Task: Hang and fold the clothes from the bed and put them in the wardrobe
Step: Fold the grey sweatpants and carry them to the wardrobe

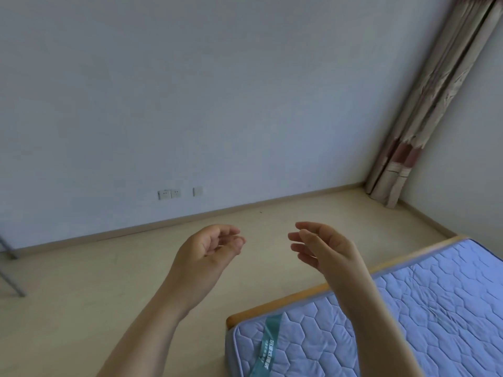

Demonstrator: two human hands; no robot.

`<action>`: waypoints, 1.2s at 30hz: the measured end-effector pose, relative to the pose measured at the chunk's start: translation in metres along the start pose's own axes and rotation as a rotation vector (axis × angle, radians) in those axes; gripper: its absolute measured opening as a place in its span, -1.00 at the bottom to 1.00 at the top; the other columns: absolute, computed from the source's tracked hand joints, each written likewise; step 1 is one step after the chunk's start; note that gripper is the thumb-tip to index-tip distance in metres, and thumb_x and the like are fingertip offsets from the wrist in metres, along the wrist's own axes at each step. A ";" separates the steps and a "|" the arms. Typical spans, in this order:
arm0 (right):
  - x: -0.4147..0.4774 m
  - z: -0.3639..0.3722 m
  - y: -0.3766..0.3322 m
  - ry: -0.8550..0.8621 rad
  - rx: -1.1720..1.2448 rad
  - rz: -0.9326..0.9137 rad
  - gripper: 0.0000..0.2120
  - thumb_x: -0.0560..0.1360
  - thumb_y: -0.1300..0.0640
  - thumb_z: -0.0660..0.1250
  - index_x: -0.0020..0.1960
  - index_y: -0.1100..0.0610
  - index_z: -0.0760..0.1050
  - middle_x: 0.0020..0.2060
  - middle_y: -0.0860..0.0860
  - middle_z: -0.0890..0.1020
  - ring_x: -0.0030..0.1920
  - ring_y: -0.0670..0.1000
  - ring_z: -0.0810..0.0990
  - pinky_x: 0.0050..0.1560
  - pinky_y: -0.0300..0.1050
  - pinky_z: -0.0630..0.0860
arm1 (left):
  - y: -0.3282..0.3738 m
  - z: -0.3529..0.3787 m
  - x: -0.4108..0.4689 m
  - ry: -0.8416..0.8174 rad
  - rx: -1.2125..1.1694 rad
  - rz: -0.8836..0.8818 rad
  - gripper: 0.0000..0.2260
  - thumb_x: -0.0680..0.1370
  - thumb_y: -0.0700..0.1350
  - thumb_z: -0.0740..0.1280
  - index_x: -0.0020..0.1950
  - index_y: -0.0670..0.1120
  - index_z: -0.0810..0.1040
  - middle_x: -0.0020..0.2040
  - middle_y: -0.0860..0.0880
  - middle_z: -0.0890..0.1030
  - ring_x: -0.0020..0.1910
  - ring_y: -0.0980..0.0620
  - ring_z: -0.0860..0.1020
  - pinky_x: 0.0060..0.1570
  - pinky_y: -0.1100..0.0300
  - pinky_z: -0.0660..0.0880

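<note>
I hold both hands up in front of me over the floor, just off the near-left corner of the bed, and neither has anything in it. I judge they hang free like this because I am between garments, with nothing to carry or fold at this moment.

My left hand is turned palm inward and a little up. Its fingers are loosely curled toward the thumb but close on nothing. My right hand faces it from the right, a gap between them, with fingers straighter and relaxed, pointing left. Both forearms reach forward from the near edge of the view, and the right one crosses above the mattress corner.

I see no clothes. The part of the bed in view shows only the bare quilted mattress in its wooden frame, with a green label band near its corner. The wardrobe is out of view too, so I cannot tell how much of the task is left.

A curtain hangs in the far right corner, wall sockets sit low on the far wall, and metal legs stand at the far left.
</note>
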State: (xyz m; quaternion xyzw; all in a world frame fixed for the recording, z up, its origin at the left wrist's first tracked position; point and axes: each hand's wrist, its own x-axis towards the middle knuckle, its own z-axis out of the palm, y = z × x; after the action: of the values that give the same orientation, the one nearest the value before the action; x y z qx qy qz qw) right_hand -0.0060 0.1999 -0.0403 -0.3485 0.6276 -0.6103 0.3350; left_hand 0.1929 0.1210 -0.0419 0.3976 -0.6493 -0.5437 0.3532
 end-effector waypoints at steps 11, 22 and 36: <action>0.154 0.120 0.003 0.093 -0.062 0.010 -0.83 0.59 0.18 0.28 0.13 0.06 0.58 -0.07 -0.03 0.72 -0.03 -0.02 0.69 0.05 -0.12 0.59 | -0.020 -0.112 0.201 -0.176 0.100 0.041 -0.87 0.55 0.01 0.36 0.08 0.09 0.61 0.02 0.13 0.68 0.04 0.19 0.62 0.21 0.03 0.52; 0.313 0.110 0.026 0.319 -0.051 0.052 -0.84 0.58 0.20 0.29 0.11 0.07 0.59 -0.08 -0.01 0.72 -0.03 0.00 0.69 0.07 -0.10 0.59 | -0.038 -0.071 0.398 -0.352 0.116 0.073 -0.86 0.55 -0.02 0.36 0.09 0.10 0.60 0.03 0.14 0.68 0.03 0.21 0.62 0.19 0.06 0.53; 0.507 0.038 0.030 0.606 -0.066 0.054 -0.84 0.58 0.20 0.29 0.10 0.07 0.59 -0.09 -0.02 0.72 -0.05 -0.02 0.69 0.04 -0.13 0.59 | -0.021 0.049 0.641 -0.633 0.117 0.131 -0.88 0.55 -0.03 0.36 0.07 0.11 0.61 0.02 0.13 0.68 0.04 0.15 0.62 0.19 0.01 0.53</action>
State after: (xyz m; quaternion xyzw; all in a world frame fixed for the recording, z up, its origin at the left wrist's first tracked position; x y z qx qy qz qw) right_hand -0.2446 -0.2490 -0.0685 -0.1443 0.7273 -0.6568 0.1371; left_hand -0.1265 -0.4375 -0.0535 0.1859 -0.7812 -0.5780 0.1448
